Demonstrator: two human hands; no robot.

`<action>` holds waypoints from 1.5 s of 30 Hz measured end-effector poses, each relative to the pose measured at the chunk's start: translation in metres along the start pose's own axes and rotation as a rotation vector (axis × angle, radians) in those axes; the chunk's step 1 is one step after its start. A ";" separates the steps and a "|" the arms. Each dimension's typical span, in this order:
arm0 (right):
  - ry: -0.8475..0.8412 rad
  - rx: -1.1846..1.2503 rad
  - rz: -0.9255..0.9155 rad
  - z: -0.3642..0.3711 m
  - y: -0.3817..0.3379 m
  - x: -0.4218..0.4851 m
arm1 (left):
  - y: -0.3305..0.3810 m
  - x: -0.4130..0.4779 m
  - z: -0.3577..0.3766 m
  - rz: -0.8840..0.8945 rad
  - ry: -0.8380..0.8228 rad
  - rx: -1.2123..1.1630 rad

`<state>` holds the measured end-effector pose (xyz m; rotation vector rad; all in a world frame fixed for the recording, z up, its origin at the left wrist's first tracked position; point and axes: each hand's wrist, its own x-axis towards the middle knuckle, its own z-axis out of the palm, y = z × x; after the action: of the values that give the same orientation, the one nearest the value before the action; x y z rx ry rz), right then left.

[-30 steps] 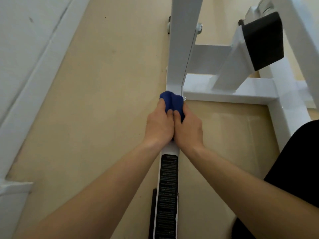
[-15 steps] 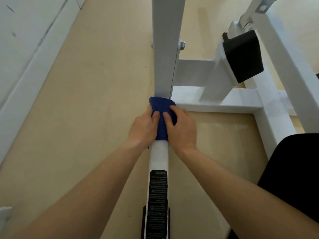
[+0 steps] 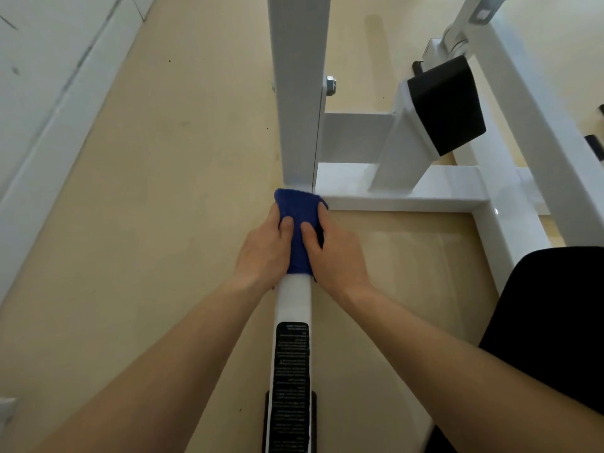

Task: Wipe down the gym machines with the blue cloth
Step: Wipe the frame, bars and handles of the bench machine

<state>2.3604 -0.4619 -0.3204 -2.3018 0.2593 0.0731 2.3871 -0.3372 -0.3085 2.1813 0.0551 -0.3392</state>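
Observation:
A blue cloth [image 3: 297, 220] is wrapped over a white bar [image 3: 292, 304] of the gym machine, right below the foot of a white upright post [image 3: 299, 93]. My left hand [image 3: 261, 253] grips the cloth and bar from the left side. My right hand [image 3: 336, 256] grips them from the right, thumbs lying on top of the cloth. The bar carries a black label with small white print [image 3: 291, 371] nearer to me.
The white machine base frame [image 3: 402, 194] runs right from the post, with an angled strut and a black pad [image 3: 447, 106]. A beige floor [image 3: 163, 207] lies below. A white wall and skirting [image 3: 49, 119] stand at left. Black clothing [image 3: 555, 322] is at lower right.
The cloth has been spread flatter over the bar, from a bunched lump to a wrap. Both hands have slid slightly toward me along the bar, and the view has shifted.

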 end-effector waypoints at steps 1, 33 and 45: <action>-0.015 0.030 0.022 0.002 0.002 -0.014 | -0.004 -0.014 0.000 0.004 -0.015 0.010; -0.193 0.261 0.154 0.010 -0.006 -0.085 | -0.017 -0.095 0.010 -0.111 -0.065 -0.137; -0.283 0.252 0.161 0.016 0.009 -0.233 | -0.053 -0.252 0.025 -0.126 -0.056 -0.221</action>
<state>2.1316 -0.4183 -0.3061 -1.9881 0.2889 0.4207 2.1310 -0.3048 -0.2984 1.9530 0.1915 -0.4440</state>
